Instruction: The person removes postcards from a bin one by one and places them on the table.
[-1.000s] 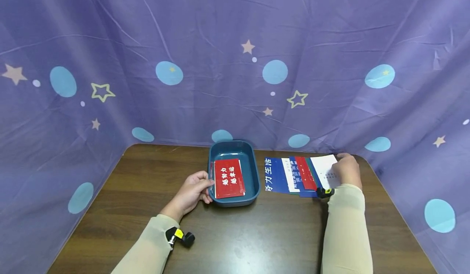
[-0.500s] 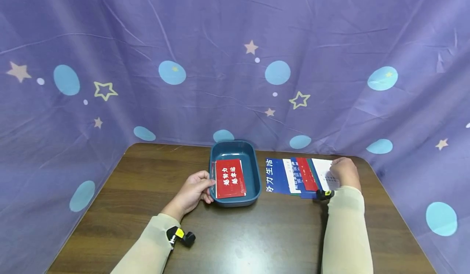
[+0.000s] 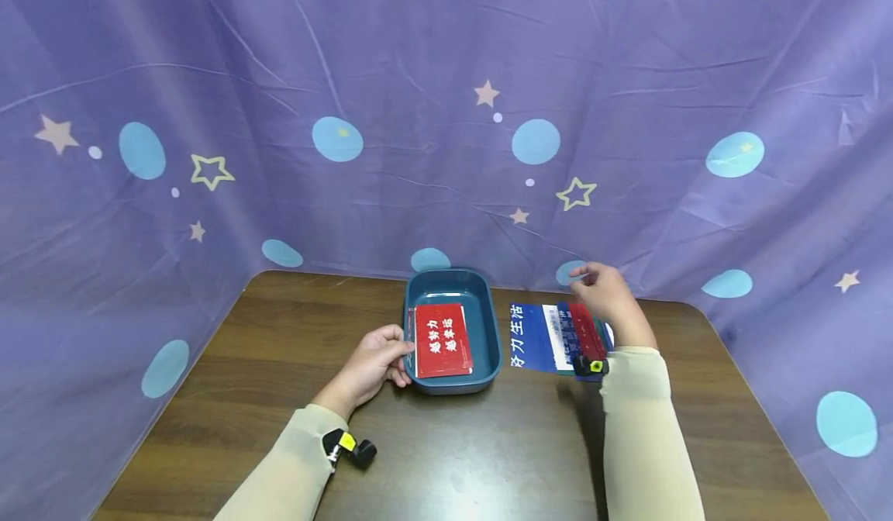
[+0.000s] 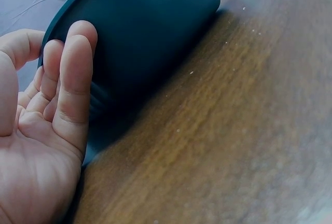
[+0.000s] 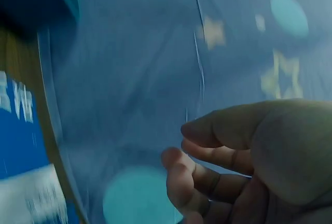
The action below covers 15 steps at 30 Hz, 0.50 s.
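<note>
My left hand (image 3: 373, 366) grips the near left rim of a dark teal baking dish (image 3: 497, 327), thumb over the edge. In the left wrist view its fingers (image 4: 75, 73) lie against the dish's outer wall (image 4: 150, 32). A red card (image 3: 443, 340) with white characters lies inside the dish. My right hand (image 3: 610, 296) is raised over the right end of an overlapping row of cards. Its thumb and fingers are loosely bent with a gap between them, holding nothing. A blue card (image 3: 532, 339), a white card (image 3: 557, 338) and a red card (image 3: 588, 331) show in the row.
The brown wooden table (image 3: 446, 459) ends at a purple curtain (image 3: 391, 219) with stars and blue spots. The dish and the row of cards are near its back edge, the row to the right of the dish.
My right hand has risen from the white card at the row's right end and moved left above the cards. The left hand stays on the dish rim. The head view shifts slightly.
</note>
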Tool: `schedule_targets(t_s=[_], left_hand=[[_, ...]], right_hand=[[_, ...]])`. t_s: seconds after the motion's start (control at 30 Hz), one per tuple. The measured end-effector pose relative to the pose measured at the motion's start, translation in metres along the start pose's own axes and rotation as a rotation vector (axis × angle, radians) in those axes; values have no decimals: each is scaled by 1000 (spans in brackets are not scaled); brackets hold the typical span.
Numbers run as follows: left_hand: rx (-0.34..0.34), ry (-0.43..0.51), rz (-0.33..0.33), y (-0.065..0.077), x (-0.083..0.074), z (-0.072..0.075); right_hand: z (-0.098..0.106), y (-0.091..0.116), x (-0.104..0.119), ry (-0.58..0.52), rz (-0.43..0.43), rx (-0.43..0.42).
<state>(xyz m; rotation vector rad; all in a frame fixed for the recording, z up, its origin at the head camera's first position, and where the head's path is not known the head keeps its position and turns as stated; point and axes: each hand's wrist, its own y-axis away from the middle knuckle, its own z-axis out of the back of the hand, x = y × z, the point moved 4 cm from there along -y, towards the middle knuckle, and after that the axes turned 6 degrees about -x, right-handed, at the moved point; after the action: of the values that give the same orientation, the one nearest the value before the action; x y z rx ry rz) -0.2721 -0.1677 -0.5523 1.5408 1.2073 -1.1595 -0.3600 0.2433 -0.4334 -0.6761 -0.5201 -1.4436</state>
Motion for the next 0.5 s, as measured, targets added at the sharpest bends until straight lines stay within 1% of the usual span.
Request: schedule_targets(t_s=[0.17, 0.27, 0.33, 0.4, 0.5], left_hand=[[0, -4, 5, 0, 0, -1], [-11, -2, 5, 0, 1, -1], [-14, -4, 3, -1, 1, 0], [-13, -5, 2, 0, 0, 1], [-6, -11, 0, 0, 1, 2]], right_hand=[[-27, 6, 43, -94, 94, 85], [-48, 8, 62, -160, 129, 151], [-63, 9, 75, -182, 147, 194], [-79, 8, 88, -186, 152, 243], [-104, 7, 109, -121, 152, 325]])
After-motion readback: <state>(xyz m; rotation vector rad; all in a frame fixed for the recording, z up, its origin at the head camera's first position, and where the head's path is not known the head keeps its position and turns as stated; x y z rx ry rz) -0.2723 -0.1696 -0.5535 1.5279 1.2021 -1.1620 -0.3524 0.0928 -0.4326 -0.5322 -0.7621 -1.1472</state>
